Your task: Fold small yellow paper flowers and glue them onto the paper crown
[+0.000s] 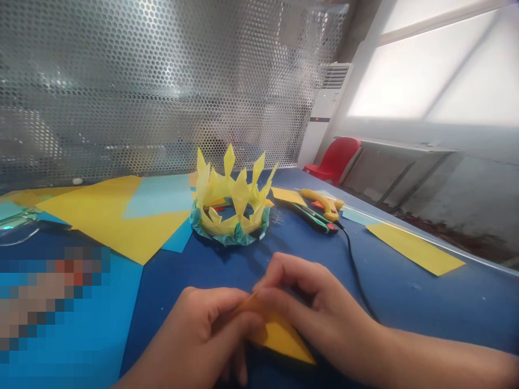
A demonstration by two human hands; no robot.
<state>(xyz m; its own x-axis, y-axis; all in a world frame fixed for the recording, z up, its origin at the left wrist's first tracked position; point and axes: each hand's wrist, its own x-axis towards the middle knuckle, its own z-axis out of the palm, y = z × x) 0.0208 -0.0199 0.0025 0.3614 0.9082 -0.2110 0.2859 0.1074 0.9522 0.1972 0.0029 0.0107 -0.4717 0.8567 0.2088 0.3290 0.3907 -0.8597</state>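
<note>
Left hand (208,321) and right hand (322,305), both on the yellow paper (281,336)! Each grip's pinched closed near its upper-left end, neither nearer; the long axis slants down-right above the tabletop (425,310), free tip by the right palm.

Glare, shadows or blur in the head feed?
Head view: bright panel, upper right, is washed out; perforated screen glints, view beyond blurred; shadows lie in front of the paper crown; held yellow paper darkens toward its top; lower left is partly pixelated.
</note>
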